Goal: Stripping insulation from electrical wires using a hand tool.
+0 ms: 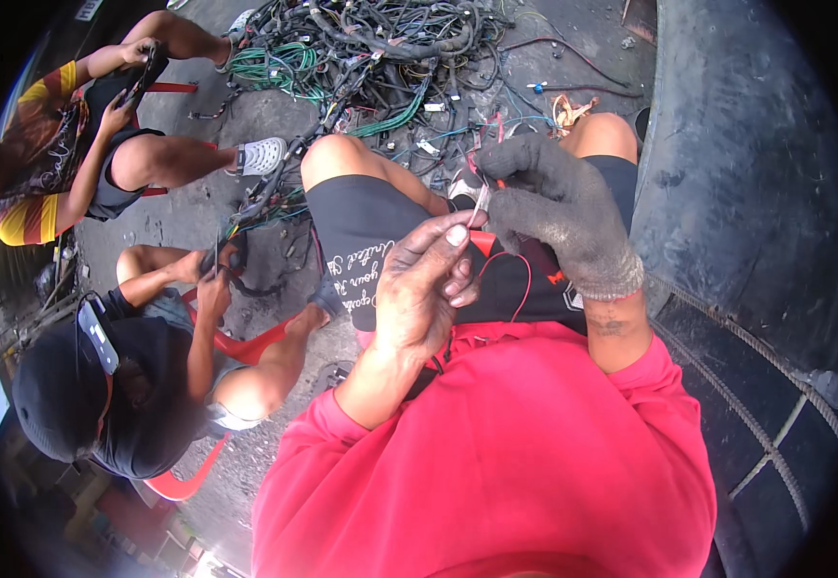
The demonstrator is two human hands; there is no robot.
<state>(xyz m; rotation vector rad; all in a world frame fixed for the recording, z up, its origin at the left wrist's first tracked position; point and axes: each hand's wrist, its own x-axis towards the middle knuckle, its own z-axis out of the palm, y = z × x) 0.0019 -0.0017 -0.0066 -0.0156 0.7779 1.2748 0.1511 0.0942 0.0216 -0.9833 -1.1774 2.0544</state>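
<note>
Over my lap, my bare left hand (426, 289) pinches a thin wire (472, 219) between thumb and fingers, with a red loop of wire (525, 289) hanging beside it across my dark shorts. My right hand (559, 217), in a dark grey glove, is closed just above and right of the left one, around something small with a pale, narrow part and a red bit; its shape is mostly hidden by the fingers.
A heap of wiring harnesses (361, 39) covers the ground ahead. Two people sit on red chairs at my left, one upper (53, 164), one lower (111, 385), both handling dark items. A large dark panel (746, 164) and ropes (775, 453) are at the right.
</note>
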